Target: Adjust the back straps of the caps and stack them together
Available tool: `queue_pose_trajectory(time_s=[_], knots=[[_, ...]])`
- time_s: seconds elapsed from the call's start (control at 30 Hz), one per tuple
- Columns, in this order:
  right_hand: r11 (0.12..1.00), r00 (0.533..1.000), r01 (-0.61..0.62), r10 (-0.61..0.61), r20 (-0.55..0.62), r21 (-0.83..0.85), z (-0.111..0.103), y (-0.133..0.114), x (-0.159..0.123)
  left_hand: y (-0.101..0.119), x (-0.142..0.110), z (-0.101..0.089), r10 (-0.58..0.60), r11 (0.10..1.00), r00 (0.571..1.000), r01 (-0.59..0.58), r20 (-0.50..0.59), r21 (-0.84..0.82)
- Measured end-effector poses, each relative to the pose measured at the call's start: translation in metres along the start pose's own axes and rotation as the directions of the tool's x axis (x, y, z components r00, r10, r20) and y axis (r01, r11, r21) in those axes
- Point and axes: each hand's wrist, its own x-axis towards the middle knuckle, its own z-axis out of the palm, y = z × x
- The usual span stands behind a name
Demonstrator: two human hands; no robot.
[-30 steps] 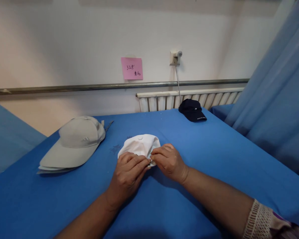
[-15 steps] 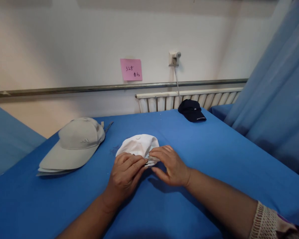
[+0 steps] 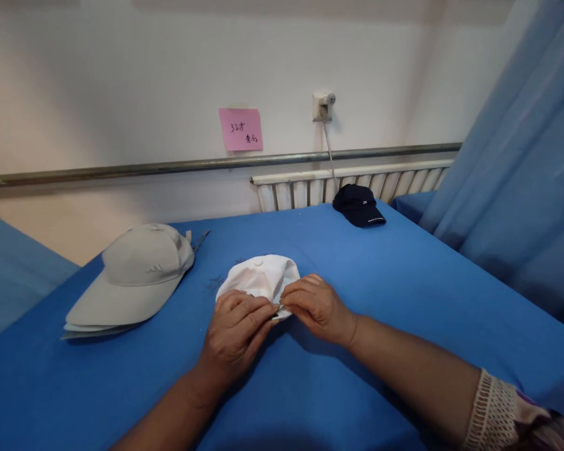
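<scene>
A white cap (image 3: 256,274) rests on the blue-covered table (image 3: 282,388), its crown button facing up and away from me. My left hand (image 3: 237,329) is closed on the cap's near edge, thumb underneath and fingers on top. At the near right part of that edge, my right hand (image 3: 320,311) pinches the cap with thumb and forefinger close to the left fingertips. A small dark bit shows between the two hands. Whatever lies beneath the fingers is hidden.
Stacked grey caps (image 3: 143,266) sit at the left. A navy cap (image 3: 360,205) lies at the far right edge. Behind are a radiator (image 3: 305,191), a metal rail (image 3: 169,168), a pink note (image 3: 241,129) and a plugged-in socket (image 3: 323,108). A blue curtain (image 3: 512,169) hangs right.
Half a second ago my right thumb was spread away from the cap's edge; now thumb and fingers are pinched together there again. My left hand keeps its hold. The view has shifted slightly.
</scene>
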Motion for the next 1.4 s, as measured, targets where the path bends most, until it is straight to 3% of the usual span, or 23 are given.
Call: queue_pose_trajectory(time_s=[0.3,0.87,1.4], knots=[[0.996,0.997,0.077,-0.076,0.022,-0.044,0.001,0.002,-0.002,-0.002,-0.002,0.0,-0.027,0.999,1.0,0.027,0.013,-0.033],[0.998,0.999,0.019,-0.021,0.031,0.052,-0.003,-0.003,0.0,-0.002,0.0,-0.001,-0.038,0.996,0.999,0.04,0.022,-0.086],[0.999,0.996,-0.009,0.013,-0.084,0.046,0.006,-0.011,-0.001,0.0,0.002,-0.003,-0.069,0.992,0.997,0.071,0.016,-0.103]])
